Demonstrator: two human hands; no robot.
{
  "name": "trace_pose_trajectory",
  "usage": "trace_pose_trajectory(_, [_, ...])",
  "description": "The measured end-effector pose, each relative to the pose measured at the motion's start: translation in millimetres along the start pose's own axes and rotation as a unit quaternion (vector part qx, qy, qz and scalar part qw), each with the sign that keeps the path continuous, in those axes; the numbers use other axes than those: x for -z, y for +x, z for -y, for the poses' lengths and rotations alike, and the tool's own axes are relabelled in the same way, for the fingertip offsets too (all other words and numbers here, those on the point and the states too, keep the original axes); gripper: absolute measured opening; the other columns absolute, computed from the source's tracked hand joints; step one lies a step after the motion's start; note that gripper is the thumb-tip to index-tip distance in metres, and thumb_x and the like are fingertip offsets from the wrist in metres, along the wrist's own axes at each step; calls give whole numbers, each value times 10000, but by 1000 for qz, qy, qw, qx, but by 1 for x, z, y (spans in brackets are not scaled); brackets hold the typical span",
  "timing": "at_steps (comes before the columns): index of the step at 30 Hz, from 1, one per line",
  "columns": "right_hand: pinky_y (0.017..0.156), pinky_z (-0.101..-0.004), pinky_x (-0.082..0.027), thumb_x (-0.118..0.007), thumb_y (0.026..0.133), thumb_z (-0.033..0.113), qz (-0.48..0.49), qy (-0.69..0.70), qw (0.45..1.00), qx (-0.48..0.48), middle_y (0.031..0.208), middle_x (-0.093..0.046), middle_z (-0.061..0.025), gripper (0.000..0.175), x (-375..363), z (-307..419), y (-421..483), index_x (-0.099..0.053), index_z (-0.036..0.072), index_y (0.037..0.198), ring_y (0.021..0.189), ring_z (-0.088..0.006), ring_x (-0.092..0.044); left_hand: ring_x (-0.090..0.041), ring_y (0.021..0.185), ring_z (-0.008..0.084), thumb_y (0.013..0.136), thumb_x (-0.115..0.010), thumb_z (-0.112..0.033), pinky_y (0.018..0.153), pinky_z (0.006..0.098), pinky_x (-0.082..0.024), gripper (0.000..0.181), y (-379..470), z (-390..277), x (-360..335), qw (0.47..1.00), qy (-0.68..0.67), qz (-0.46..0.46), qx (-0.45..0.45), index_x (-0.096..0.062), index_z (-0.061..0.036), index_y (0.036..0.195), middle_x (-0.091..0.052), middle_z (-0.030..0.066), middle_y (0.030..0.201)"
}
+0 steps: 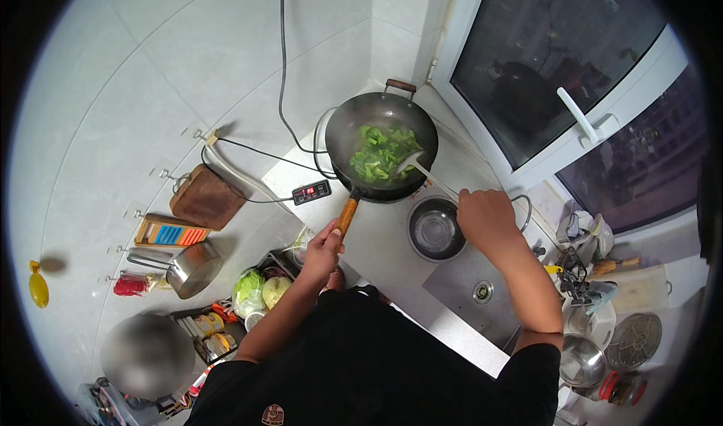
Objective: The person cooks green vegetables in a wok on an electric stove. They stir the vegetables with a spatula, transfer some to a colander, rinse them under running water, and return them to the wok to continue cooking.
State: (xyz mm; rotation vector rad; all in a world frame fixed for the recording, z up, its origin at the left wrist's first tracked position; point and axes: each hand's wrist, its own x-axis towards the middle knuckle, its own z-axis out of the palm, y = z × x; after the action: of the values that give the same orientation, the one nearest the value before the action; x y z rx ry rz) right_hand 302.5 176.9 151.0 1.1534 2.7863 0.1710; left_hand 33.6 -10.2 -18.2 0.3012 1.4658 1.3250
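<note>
My left hand grips the wooden handle of a dark wok in the corner of the counter. Chopped green vegetables, broccoli by their look, lie in the wok with a little haze over them. In my right hand is the shaft of a metal spatula, whose blade rests among the greens at their right side. Below my right hand, partly covered by it, stands a metal bowl with a dark inside.
A corded control panel with a lit red display lies left of the wok. The sink is at the right, below an inward-swung window. A cutting board and a saucepan hang on the left wall. Cabbage sits low beside me.
</note>
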Motion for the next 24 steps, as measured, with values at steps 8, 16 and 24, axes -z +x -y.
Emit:
trace_pose_trajectory(8, [747, -504, -550, -609, 873, 201, -8, 168, 979, -113, 829, -704, -229, 229, -60, 21, 52, -694, -2, 809, 799, -420, -694, -362, 471, 45, 1032, -569, -306, 428, 217, -307, 452, -4, -9, 1, 1000, 11, 14, 6, -527, -157, 1456, -554, -8, 756])
trace_pose_trajectory(16, [627, -436, -548, -585, 938, 229, -22, 352, 904, -242, 805, -708, -205, 312, -95, 6, 118, -681, -40, 813, 714, -319, -710, -357, 456, 52, 1033, -563, -300, 422, 220, -311, 459, -4, -7, 2, 1000, -9, 17, 12, -516, -156, 1466, -555, -3, 751])
trace_pose_trajectory(24, [442, -313, -431, -604, 936, 251, 209, 667, 674, -238, 645, -638, -113, 348, -92, 3, 129, -641, -49, 765, 517, -173, -591, -371, 456, 53, 1035, -564, -299, 420, 215, -311, 442, -3, -8, 1, 1000, -4, 12, 12, -530, -175, 1457, -554, -6, 745])
